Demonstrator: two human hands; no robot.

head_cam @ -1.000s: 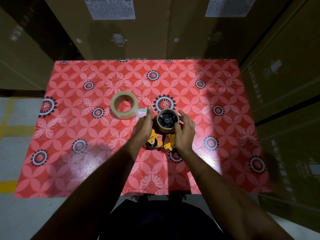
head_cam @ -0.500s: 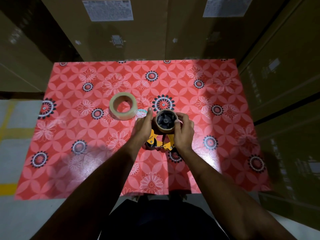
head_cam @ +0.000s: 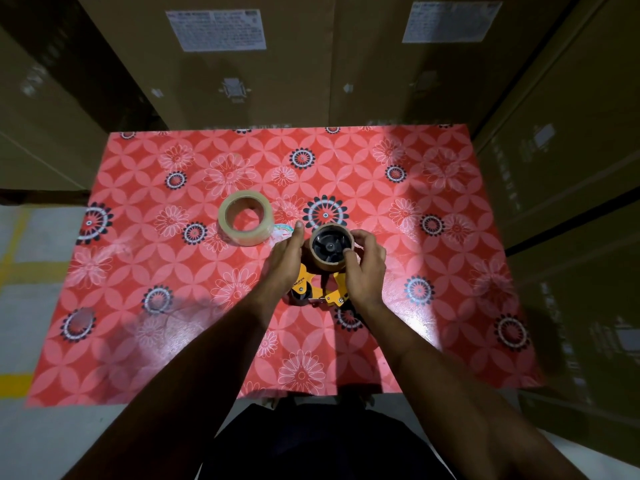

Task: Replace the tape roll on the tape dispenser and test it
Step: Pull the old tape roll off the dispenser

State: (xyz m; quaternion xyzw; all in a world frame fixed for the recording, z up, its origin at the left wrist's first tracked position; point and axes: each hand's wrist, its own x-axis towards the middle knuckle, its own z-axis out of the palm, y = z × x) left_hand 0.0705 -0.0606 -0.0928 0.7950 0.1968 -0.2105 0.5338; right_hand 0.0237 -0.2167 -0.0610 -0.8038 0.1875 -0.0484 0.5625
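Note:
A yellow tape dispenser (head_cam: 304, 284) stands on the red flowered table (head_cam: 433, 271) near its middle. An empty brown cardboard core (head_cam: 327, 266) sits on the dispenser's black hub. My left hand (head_cam: 287, 258) presses against the core's left side and the dispenser frame. My right hand (head_cam: 363, 268) grips the core from the right, with a fingertip on its rim. A full roll of clear tape (head_cam: 245, 222) lies flat on the table to the left of my hands, apart from them.
A small pale round sticker or label (head_cam: 282, 232) lies between the full roll and my left hand. Tall cardboard boxes (head_cam: 249, 71) stand close behind and to the right of the table. Grey floor with yellow lines (head_cam: 20, 268) shows on the left.
Both hands stay on the core and dispenser. My right fingers have shifted slightly around the core's rim; the core sits much as before.

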